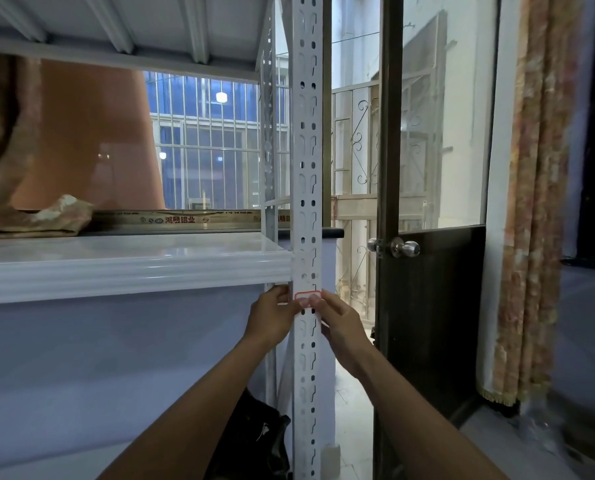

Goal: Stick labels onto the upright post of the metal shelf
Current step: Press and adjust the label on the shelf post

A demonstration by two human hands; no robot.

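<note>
I see the white perforated post (307, 202) running straight up the middle, twelve to six o'clock. A red-bordered label (308, 296) sits on its front face just below the shelf edge (133, 268). My left hand (272, 318) comes in from seven o'clock and my right hand (341, 327) from five; both thumbs press flat on the label, the other fingers wrapped loosely round the post's sides, so neither hand is clenched. The shelf edge meets the post at nine o'clock, touching it, and crowds the left hand from above. At three o'clock a dark door frame (389, 168) with a round knob (407, 248) stands near the right hand, with a narrow gap between. A black bag (254, 441) lies at six o'clock, beside the post's lower part.
</note>
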